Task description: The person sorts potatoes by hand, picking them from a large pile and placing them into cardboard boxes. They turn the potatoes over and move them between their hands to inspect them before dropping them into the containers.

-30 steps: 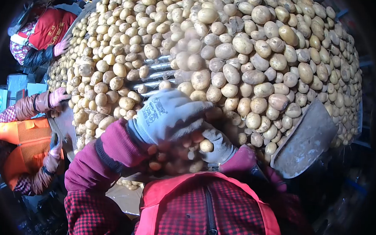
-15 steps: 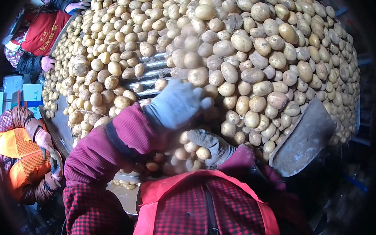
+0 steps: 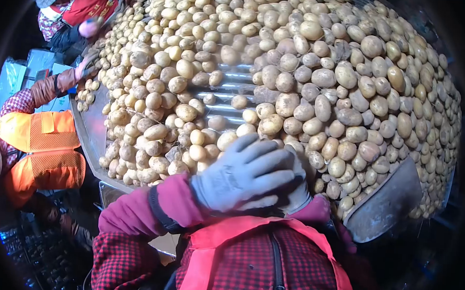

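My left hand [image 3: 244, 174], in a grey-blue glove, is at the near edge of a big heap of potatoes [image 3: 344, 74]. Its fingers are stretched out and apart, back of the hand upward. Whatever lies beneath its palm is hidden. Close against its fingertips is my right hand [image 3: 297, 184], also gloved, half covered by the left, its fingers mostly out of sight. Just beyond both hands, a gap in the heap bares shiny metal bars [image 3: 234, 88] with a few single potatoes on them.
A worn metal plate [image 3: 385, 203] slants up at the heap's right. On the left, a person in an orange vest [image 3: 40, 147] reaches to the potatoes. Farther back, another person in a red apron [image 3: 91, 4] stands by the heap. Light-blue boxes [image 3: 41, 64] stand behind them.
My left hand has drawn back toward my body, meeting the right. The small potatoes by my right hand are now hidden. More metal bars show, and the orange-vested person now reaches to the heap.
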`<state>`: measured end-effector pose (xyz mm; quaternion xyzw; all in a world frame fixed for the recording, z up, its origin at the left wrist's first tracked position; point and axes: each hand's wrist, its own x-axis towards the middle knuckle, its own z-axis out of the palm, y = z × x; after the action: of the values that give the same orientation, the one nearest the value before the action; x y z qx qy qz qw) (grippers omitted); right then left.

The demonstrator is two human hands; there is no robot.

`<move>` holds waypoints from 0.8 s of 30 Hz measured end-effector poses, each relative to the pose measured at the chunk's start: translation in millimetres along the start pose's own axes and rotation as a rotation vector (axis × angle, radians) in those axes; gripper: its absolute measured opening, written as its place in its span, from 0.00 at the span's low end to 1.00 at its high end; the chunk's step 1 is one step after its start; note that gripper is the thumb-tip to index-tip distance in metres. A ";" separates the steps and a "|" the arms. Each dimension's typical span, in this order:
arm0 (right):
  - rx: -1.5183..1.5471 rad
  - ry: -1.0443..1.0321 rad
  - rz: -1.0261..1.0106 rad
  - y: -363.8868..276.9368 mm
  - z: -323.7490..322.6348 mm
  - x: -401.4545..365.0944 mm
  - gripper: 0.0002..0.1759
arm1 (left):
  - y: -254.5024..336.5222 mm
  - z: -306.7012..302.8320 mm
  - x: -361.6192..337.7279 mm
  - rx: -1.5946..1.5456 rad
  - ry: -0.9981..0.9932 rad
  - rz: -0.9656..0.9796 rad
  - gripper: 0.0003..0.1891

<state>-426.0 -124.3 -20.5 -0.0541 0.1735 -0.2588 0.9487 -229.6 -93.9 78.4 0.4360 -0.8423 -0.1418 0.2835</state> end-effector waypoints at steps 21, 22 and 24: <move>-0.084 0.349 0.202 -6.8 22.6 -1.5 0.36 | -132.0 -75.8 -35.4 -0.129 0.006 -0.818 0.20; -0.074 0.336 0.223 -7.4 23.4 -1.7 0.36 | -126.9 -81.2 -40.4 0.040 -0.127 -0.806 0.18; -0.102 0.384 0.206 -4.7 22.4 0.3 0.37 | -131.7 -70.5 -66.0 0.221 -0.158 -0.685 0.16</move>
<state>-420.0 -128.1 1.3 -0.0338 0.3682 -0.1568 0.9158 -70.8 -115.9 47.4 0.7086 -0.6768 -0.1698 0.1049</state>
